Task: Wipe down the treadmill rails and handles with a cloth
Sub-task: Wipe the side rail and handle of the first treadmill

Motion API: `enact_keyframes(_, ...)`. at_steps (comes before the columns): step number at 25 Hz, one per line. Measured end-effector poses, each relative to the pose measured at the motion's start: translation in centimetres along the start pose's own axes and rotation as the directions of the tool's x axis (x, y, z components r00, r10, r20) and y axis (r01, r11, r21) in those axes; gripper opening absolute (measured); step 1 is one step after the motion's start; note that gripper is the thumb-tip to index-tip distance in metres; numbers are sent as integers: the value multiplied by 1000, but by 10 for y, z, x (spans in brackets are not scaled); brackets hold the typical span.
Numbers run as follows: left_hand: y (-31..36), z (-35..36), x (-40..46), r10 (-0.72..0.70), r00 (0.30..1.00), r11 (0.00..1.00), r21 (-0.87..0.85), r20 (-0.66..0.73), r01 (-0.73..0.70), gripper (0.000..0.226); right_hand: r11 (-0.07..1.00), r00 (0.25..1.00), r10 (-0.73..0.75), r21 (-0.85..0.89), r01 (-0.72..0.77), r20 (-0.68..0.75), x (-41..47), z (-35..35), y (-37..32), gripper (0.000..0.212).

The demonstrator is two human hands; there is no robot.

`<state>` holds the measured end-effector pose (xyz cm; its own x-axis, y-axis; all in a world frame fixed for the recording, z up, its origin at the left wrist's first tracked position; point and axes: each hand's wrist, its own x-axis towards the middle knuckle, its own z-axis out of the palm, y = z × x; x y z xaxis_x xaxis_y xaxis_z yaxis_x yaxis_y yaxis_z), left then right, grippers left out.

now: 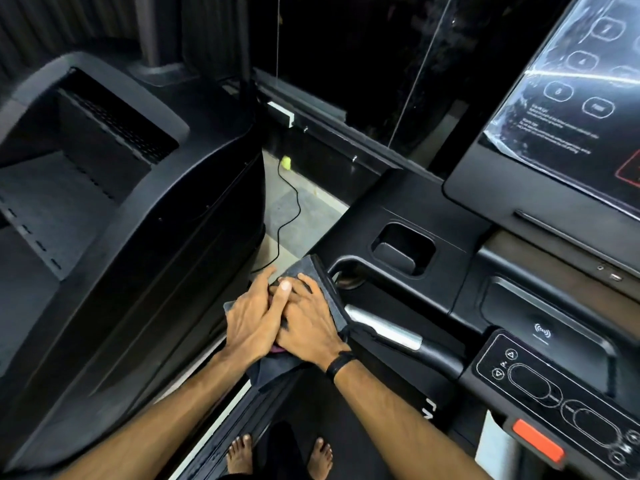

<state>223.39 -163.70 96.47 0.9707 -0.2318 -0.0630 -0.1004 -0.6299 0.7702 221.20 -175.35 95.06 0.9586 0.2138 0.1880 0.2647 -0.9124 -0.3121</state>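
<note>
- Two hands stacked on one cloth (317, 271): left hand (254, 318) partly overlapping the right hand (308, 320), fingers straight, both pressing flat, neither curled round anything.
- Cloth is dark grey, draped over the treadmill's left side handrail (332, 289), about 7 o'clock from the cup-holder recess (401, 247).
- Handling call: cloth looks soft, light and limp; it will bunch or slide unless pinned by palm pressure.
- Rail looks rigid and smooth; wrapping the cloth around it should grip better than a flat press.
- Silver pulse-grip handle (384, 327) sits just beside the right hand at 3 o'clock, not yet covered.
- Console panel (561, 382) lies further off at 4 o'clock.
</note>
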Motion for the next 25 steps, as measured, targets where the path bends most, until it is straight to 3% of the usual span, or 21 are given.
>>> enact_keyframes(2, 4, 0, 6, 18, 999, 998, -54, 46, -15, 91, 999, 1000, 29, -26, -30, -10, 1, -4, 4, 49)
enact_keyframes(5, 11, 1, 14, 67, 987, 964, -266, 147, -26, 92, 985, 991, 115, -125, -122, -61, -6, -13, 15, 48)
enact_keyframes(9, 15, 8, 23, 120, 986, 918, -391, 116, -66, 85, 906, 937, 319, -243, -345, -141, -45, -28, 29, 55)
enact_keyframes(13, 15, 14, 30, 117, 992, 920, -381, 43, -92, 80, 764, 844, 536, -439, -473, 23, -44, -36, 15, 100)
enact_keyframes(15, 15, 13, 35, 96, 995, 938, -335, 10, -87, 79, 688, 792, 608, -538, -488, 59, -22, -33, 11, 98)
enact_keyframes(17, 12, 12, 38, 73, 997, 962, -265, 9, -68, 80, 708, 788, 608, -514, -484, 96, -4, -34, 9, 79)
enact_keyframes(19, 6, 12, 38, 64, 998, 980, -190, 10, -61, 79, 779, 770, 592, -412, -473, 236, 10, -44, 24, 56)
enact_keyframes(22, -1, 15, 32, 119, 993, 986, -115, 8, -118, 71, 781, 595, 567, -141, -609, 569, 27, -72, 50, 58)
enact_keyframes(24, 0, 17, 30, 169, 986, 983, -77, 1, -169, 80, 771, 601, 572, -115, -627, 558, 25, -71, 54, 59)
enact_keyframes(25, 1, 17, 28, 180, 984, 982, -61, -1, -180, 85, 791, 680, 604, -209, -575, 416, 15, -60, 48, 54)
